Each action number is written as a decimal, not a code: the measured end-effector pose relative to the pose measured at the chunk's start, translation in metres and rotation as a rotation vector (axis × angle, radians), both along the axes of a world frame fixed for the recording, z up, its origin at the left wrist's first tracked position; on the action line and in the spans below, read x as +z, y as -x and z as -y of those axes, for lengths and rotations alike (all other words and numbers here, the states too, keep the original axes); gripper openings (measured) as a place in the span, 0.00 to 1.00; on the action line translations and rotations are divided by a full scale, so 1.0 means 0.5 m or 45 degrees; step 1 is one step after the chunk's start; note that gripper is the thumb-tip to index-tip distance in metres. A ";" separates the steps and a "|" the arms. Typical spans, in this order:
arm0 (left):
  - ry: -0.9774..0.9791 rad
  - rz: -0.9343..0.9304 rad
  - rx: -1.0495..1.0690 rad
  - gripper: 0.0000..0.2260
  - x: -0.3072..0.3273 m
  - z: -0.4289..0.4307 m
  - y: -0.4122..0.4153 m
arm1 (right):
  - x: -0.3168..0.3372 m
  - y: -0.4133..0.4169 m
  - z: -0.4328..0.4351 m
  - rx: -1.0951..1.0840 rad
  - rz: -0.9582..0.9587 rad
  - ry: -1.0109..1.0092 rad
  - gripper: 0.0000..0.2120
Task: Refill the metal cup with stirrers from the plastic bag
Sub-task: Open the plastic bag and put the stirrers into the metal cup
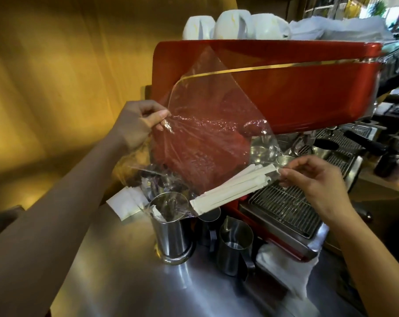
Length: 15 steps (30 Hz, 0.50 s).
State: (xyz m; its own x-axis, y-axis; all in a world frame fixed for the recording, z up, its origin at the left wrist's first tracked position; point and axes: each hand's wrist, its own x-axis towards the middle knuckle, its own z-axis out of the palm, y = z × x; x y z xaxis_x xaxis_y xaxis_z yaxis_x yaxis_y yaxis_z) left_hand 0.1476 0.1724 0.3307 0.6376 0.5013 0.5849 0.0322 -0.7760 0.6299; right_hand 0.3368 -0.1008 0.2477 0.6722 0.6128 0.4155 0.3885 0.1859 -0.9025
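Observation:
A clear plastic bag [207, 138] hangs tilted in front of the red espresso machine. My left hand [140, 123] pinches its upper left edge. My right hand [312, 179] pinches its lower right corner, beside the upper ends of a bundle of white paper-wrapped stirrers [232, 189]. The bundle lies slanted along the bag's bottom edge, its lower end pointing down toward the tall metal cup [172, 229]. The cup stands upright on the steel counter, and the bag's lower corner drapes over its rim. A few white stirrer ends show at the cup's mouth.
The red espresso machine [285, 88] fills the back, with white cups [230, 26] on top and a drip grate [285, 209] below. Two metal pitchers [235, 245] stand right of the cup. A white cloth [285, 268] lies on the steel counter [136, 282]. A folded white paper [125, 203] sits behind the cup.

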 end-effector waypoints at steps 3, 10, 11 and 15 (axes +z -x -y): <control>-0.004 0.030 -0.005 0.04 -0.013 -0.018 0.015 | 0.009 0.003 -0.017 -0.002 0.035 0.010 0.05; 0.021 0.125 -0.039 0.05 -0.018 -0.058 0.044 | 0.023 0.013 -0.054 0.006 0.052 -0.008 0.04; 0.034 0.143 -0.033 0.06 -0.020 -0.064 0.047 | 0.025 0.015 -0.059 0.008 0.039 -0.017 0.04; 0.087 0.206 0.050 0.08 -0.040 -0.083 0.065 | 0.035 0.029 -0.088 0.005 0.039 -0.038 0.05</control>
State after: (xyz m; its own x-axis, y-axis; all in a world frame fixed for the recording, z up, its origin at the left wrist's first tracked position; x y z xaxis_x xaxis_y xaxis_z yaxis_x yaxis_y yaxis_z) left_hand 0.1152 0.2139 0.3106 0.5170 0.5662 0.6420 -0.0445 -0.7312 0.6807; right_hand 0.3224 -0.0569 0.2653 0.6565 0.6023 0.4541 0.4150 0.2142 -0.8842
